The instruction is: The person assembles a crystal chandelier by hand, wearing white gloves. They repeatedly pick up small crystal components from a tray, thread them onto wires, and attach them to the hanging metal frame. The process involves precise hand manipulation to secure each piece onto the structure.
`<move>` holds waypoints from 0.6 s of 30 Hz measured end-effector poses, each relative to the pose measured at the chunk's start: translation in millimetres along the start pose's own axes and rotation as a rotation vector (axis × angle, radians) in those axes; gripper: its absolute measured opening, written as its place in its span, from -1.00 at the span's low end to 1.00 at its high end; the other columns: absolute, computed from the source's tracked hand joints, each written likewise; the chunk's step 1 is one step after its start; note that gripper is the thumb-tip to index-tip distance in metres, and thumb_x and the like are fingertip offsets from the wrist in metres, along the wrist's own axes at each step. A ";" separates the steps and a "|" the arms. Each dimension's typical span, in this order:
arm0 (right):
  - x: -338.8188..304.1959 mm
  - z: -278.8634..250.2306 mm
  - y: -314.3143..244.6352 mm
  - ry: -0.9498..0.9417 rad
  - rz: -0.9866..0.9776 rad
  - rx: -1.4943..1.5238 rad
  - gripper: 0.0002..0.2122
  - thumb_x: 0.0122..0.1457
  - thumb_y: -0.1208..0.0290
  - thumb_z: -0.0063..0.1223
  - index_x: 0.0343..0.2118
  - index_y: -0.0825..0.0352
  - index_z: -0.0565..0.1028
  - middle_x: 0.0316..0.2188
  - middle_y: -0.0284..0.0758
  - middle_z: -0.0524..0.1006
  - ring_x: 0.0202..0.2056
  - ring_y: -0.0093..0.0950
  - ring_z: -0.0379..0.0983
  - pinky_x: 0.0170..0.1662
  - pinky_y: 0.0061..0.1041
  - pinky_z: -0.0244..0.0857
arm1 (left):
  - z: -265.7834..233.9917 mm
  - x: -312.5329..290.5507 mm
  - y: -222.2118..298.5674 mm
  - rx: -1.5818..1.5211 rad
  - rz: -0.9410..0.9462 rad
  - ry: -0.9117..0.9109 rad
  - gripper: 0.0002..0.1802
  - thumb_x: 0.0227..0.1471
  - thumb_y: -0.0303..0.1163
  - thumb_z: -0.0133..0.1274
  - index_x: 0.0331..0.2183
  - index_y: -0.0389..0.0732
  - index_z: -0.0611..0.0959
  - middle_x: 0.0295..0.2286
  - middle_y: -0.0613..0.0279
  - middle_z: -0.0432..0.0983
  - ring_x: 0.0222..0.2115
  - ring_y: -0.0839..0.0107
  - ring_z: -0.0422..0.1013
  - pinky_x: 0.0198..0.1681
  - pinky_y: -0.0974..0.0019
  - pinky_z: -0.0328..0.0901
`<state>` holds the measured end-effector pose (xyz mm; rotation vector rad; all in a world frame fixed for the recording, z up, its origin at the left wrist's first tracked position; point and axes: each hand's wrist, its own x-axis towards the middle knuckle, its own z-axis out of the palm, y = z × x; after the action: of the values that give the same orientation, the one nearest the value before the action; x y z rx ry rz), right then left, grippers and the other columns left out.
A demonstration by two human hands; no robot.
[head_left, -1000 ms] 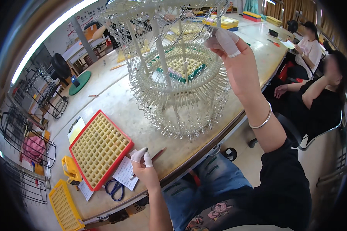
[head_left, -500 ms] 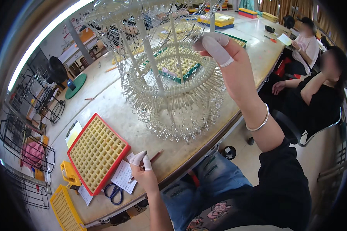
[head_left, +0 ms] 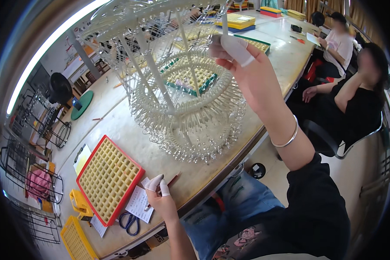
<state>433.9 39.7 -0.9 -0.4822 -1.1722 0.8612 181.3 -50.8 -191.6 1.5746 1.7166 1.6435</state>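
Note:
A tall off-white rack (head_left: 171, 108) stands in front of me, its round tiers fringed with many clear hooks and small shiny pieces. My right hand (head_left: 242, 60), with white finger covers, is raised beside its upper part. Its fingers are pinched close to the hooks, and what they hold is too small to make out. My left hand (head_left: 161, 201), also with finger covers, is low at the table's near edge, fingers curled together over a red pencil (head_left: 174, 178) and a written paper sheet (head_left: 139, 204). Whether something small is between those fingers is hidden.
A red-rimmed tray with a yellow grid (head_left: 110, 180) lies left of my left hand. Near it are dark-handled scissors (head_left: 129, 223), a yellow tool (head_left: 79, 203) and a yellow basket (head_left: 78, 240). A green-rimmed tray (head_left: 195, 92) sits behind the rack. Two people sit at the right.
The view has shifted slightly, so the rack appears a little further left. My right hand has moved slightly left along with it and is still pinched; my left hand stays near the paper.

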 end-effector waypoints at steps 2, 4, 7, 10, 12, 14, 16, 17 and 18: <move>2.6 -4.4 -0.1 -0.026 0.060 0.144 -0.75 0.12 0.31 0.04 -0.20 0.34 0.49 -0.30 -0.43 0.52 -0.25 -0.66 0.39 -0.15 -0.64 0.22 | 0.2 -0.1 0.4 -0.010 0.000 -0.004 -0.87 -0.02 -0.59 -0.01 -0.35 -0.31 0.58 -0.35 0.23 0.38 -0.36 0.49 0.32 -0.30 0.48 0.23; 3.6 -3.7 -0.7 -0.058 0.150 0.203 -0.75 0.13 0.31 0.02 -0.19 0.32 0.49 -0.30 -0.45 0.52 -0.25 -0.68 0.38 -0.15 -0.64 0.21 | 0.9 -0.7 -0.1 -0.023 -0.002 -0.010 -0.88 -0.02 -0.59 -0.01 -0.35 -0.31 0.57 -0.35 0.23 0.38 -0.36 0.49 0.32 -0.30 0.48 0.23; 5.8 -0.8 1.7 -0.105 0.130 0.185 -0.76 0.13 0.32 0.01 -0.19 0.33 0.49 -0.32 -0.45 0.51 -0.26 -0.69 0.38 -0.16 -0.65 0.21 | 2.4 -0.3 2.3 0.008 0.017 -0.004 -0.87 -0.02 -0.59 -0.01 -0.35 -0.31 0.58 -0.35 0.23 0.38 -0.36 0.49 0.32 -0.30 0.47 0.23; 8.2 -2.2 2.7 -0.120 0.102 0.144 -0.77 0.13 0.34 0.00 -0.19 0.33 0.48 -0.32 -0.44 0.51 -0.26 -0.66 0.39 -0.17 -0.65 0.22 | 2.5 0.3 1.3 0.028 0.023 -0.009 -0.87 -0.02 -0.58 -0.01 -0.34 -0.30 0.58 -0.35 0.24 0.38 -0.36 0.49 0.32 -0.31 0.47 0.23; 8.9 -3.9 4.6 -0.062 0.032 0.223 -0.77 0.12 0.36 0.01 -0.19 0.35 0.48 -0.32 -0.42 0.51 -0.28 -0.65 0.39 -0.17 -0.66 0.22 | 3.8 1.4 3.5 0.009 -0.007 -0.006 -0.87 -0.02 -0.58 0.00 -0.34 -0.30 0.58 -0.35 0.23 0.39 -0.36 0.48 0.32 -0.31 0.47 0.23; 8.7 -2.4 7.3 -0.001 -0.042 0.223 -0.77 0.11 0.38 0.01 -0.20 0.36 0.48 -0.32 -0.41 0.51 -0.28 -0.65 0.39 -0.17 -0.67 0.22 | 1.3 0.0 4.0 0.005 -0.018 0.005 -0.87 -0.03 -0.58 0.01 -0.34 -0.30 0.58 -0.36 0.22 0.39 -0.36 0.47 0.33 -0.31 0.46 0.24; 9.3 -2.8 6.2 0.060 -0.124 0.154 -0.77 0.11 0.40 0.01 -0.20 0.38 0.48 -0.30 -0.40 0.51 -0.28 -0.66 0.39 -0.18 -0.67 0.23 | -3.3 0.9 4.1 0.020 -0.005 0.029 -0.86 -0.04 -0.56 0.01 -0.34 -0.30 0.58 -0.36 0.21 0.40 -0.36 0.45 0.34 -0.31 0.44 0.24; 7.8 -4.3 10.2 0.135 -0.178 -0.142 -0.77 0.10 0.41 0.03 -0.20 0.41 0.48 -0.28 -0.38 0.51 -0.25 -0.66 0.39 -0.17 -0.68 0.24 | -5.8 -1.4 2.3 0.034 0.018 0.048 -0.86 -0.04 -0.56 0.01 -0.33 -0.29 0.58 -0.35 0.20 0.41 -0.35 0.43 0.34 -0.30 0.43 0.25; 8.8 -5.1 3.0 0.134 -0.245 -0.345 -0.77 0.11 0.41 0.03 -0.20 0.41 0.48 -0.27 -0.36 0.52 -0.21 -0.64 0.40 -0.14 -0.65 0.25 | -3.4 -0.5 1.8 0.052 0.040 0.069 -0.85 -0.04 -0.55 0.02 -0.33 -0.29 0.58 -0.34 0.19 0.41 -0.35 0.41 0.35 -0.29 0.41 0.25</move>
<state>438.8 48.9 0.4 -0.6507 -1.2300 0.4097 179.6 -53.4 -189.3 1.6030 1.7870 1.7036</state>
